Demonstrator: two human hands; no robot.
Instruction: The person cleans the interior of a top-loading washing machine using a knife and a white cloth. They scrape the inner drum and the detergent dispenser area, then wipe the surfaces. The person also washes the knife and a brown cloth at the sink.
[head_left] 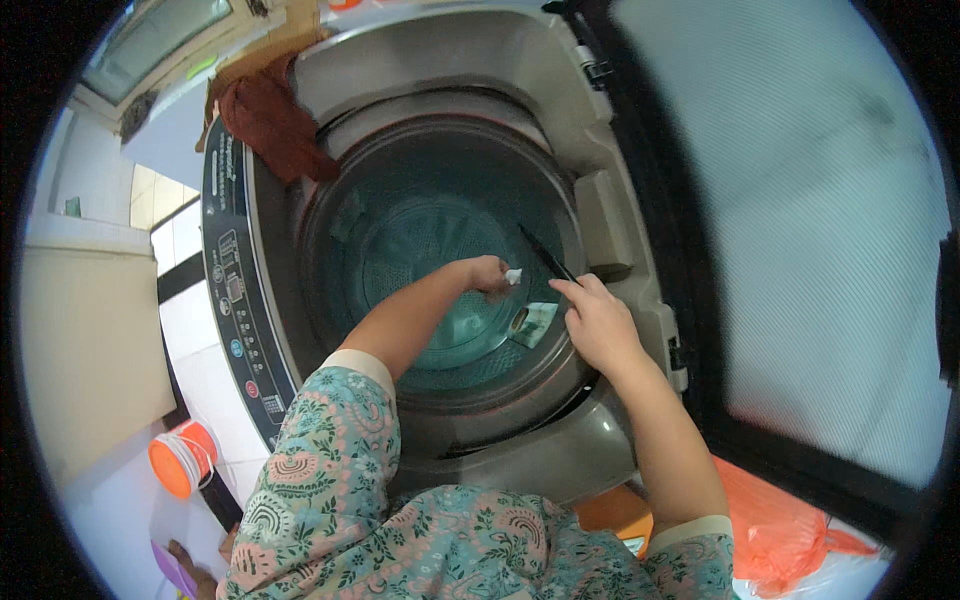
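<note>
A top-load washing machine (600, 440) stands before me with its drum (440, 180) uncovered; the inside looks blue-green. My left hand (488, 277) reaches into the drum, fingers closed on a small white piece (514, 276) whose kind I cannot make out. At the drum's right rim is my right hand (603, 325), its fingers curled and the index finger stretched out to the left. A thin dark pointed strip (545, 252) runs up and left from that hand and seems held in it. Between both hands, a pale flat piece with a dark oval (534, 324) lies against the drum wall.
The raised lid (800, 200) fills the right side. Brown cloth (275, 120) hangs over the back left corner beside the control panel (240, 290). An orange bucket (184, 457) stands lower left on the floor. Near the front right lies an orange-red plastic bag (775, 530).
</note>
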